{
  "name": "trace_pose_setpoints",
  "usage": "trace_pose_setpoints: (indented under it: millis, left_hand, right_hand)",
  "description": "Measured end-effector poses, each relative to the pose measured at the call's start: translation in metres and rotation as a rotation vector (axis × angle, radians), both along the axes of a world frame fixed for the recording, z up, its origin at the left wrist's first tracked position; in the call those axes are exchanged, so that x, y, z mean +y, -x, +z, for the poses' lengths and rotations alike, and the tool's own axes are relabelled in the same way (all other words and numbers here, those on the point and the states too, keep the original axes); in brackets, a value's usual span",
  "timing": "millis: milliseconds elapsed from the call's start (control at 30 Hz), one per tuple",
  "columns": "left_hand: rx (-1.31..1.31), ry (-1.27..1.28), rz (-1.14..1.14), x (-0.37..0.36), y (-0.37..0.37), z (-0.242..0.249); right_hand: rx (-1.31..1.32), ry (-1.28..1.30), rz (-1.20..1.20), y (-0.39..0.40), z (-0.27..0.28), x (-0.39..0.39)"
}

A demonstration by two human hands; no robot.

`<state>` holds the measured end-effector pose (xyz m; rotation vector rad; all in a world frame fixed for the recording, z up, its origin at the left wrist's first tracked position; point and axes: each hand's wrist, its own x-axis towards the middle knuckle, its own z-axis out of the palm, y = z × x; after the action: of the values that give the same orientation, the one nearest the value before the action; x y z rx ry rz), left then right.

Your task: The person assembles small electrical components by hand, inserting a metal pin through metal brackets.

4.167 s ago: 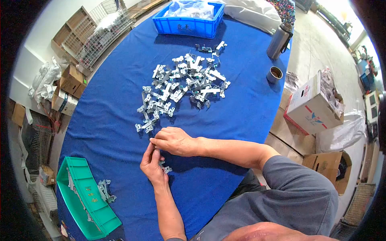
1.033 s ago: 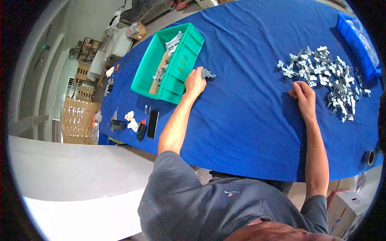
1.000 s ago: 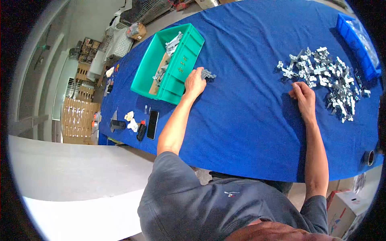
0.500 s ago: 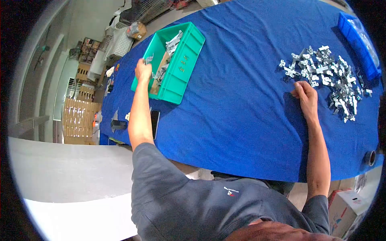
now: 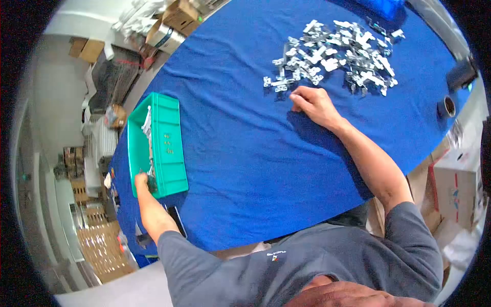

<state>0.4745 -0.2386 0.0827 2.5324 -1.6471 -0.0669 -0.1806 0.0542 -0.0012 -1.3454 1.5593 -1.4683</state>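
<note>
My left hand reaches over the near end of a green plastic bin. Its fingers are small and blurred, so their grip cannot be made out. Silver metal parts lie inside the bin, some close to that hand. My right hand is low over the blue cloth with its fingers curled together; whatever they may hold is hidden. Just beyond it spreads a loose pile of small silver and dark hinge-like metal pieces.
The table has a wrinkled blue cloth. A phone lies below the bin, and a dark roll sits at the right edge. A blue container stands behind the pile. A white carton is beyond the table at right.
The camera view has turned, shifting the bin down-left and the pile left. My left hand, earlier raised at the bin's side with a metal piece, is now lower at its near end.
</note>
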Motion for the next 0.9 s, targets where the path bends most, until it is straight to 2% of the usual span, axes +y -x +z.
trace_pose_setpoints:
  millis: [133,167,200,233,267,300,333,367,433,500,567,633,700,767,833,900]
  left_hand:
    - [0.233,0.030,0.211,0.035,0.052,0.024]
    - [0.223,0.025,0.192,0.031,0.039,0.030]
    - [0.031,-0.038,0.128,0.013,0.016,0.033]
    - [-0.164,-0.098,0.057,0.008,0.036,0.045]
    - [-0.255,0.046,0.045,0.011,0.055,0.050]
    - [-0.339,0.195,0.035,0.040,0.109,0.067]
    - [-0.364,0.331,-0.079,0.040,0.128,0.068]
    - [-0.364,0.332,-0.100,0.032,0.142,0.065]
    - [-0.338,0.510,-0.570,0.021,0.177,0.063]
    - [-0.084,0.504,-0.874,0.031,0.241,0.058]
    - [0.017,0.508,-1.074,0.062,0.319,0.049]
    - [0.193,0.341,-1.263,0.091,0.387,0.036]
    - [0.321,0.197,-1.355,0.129,0.444,0.023]
    - [0.225,0.171,-1.552,0.148,0.482,0.004]
    - [0.087,0.246,-1.707,0.162,0.515,-0.007]
    - [0.102,0.226,-1.764,0.158,0.537,-0.020]
  right_hand:
    - [0.020,-0.006,0.021,-0.001,0.005,0.003]
    - [0.010,-0.010,0.002,-0.001,0.004,0.002]
    - [0.091,0.021,0.010,0.000,0.003,0.002]
    - [0.171,0.048,0.011,0.000,0.001,0.002]
    - [0.164,0.114,-0.004,-0.001,-0.001,0.002]
    - [0.150,0.129,-0.006,-0.001,-0.003,0.002]
    - [0.197,0.157,-0.011,-0.001,-0.009,0.000]
    - [0.244,0.185,-0.013,-0.001,-0.012,-0.002]
    - [0.260,0.192,-0.023,-0.003,-0.010,0.000]
    - [0.336,0.172,0.058,-0.003,-0.009,0.002]
    - [0.352,0.201,0.079,-0.006,-0.006,0.006]
    - [0.281,0.226,0.192,-0.010,-0.004,0.009]
    - [0.299,0.229,0.291,-0.013,-0.003,0.009]
    - [0.408,0.222,0.324,-0.014,-0.008,0.008]
    - [0.397,0.181,0.330,-0.013,-0.002,0.010]
    - [0.389,0.141,0.338,-0.010,0.001,0.011]
